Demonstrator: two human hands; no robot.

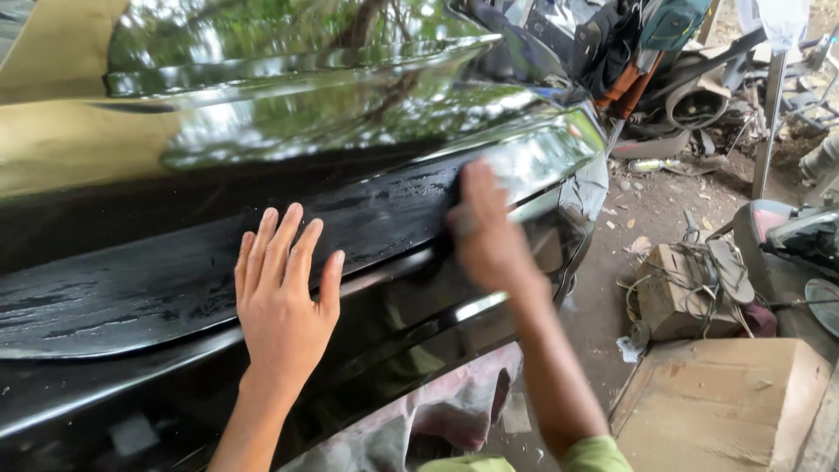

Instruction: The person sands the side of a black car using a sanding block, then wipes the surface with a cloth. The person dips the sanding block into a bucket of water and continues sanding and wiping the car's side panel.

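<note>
A glossy black car body panel (157, 262) fills the left and middle of the head view, wet and streaked along its ridge. My left hand (284, 293) lies flat on the panel, fingers together and pointing up. My right hand (489, 232) is blurred and presses a small dark pad or sanding sheet (456, 197) against the wet strip near the panel's right end. The pad is mostly hidden under my fingers.
A wooden crate (725, 402) stands at the lower right, with a smaller box and tangled cords (677, 293) behind it. A metal post (771, 105), scattered scrap and a plastic bottle (651, 164) lie on the dirt floor. A scooter part (800, 236) sits at the right edge.
</note>
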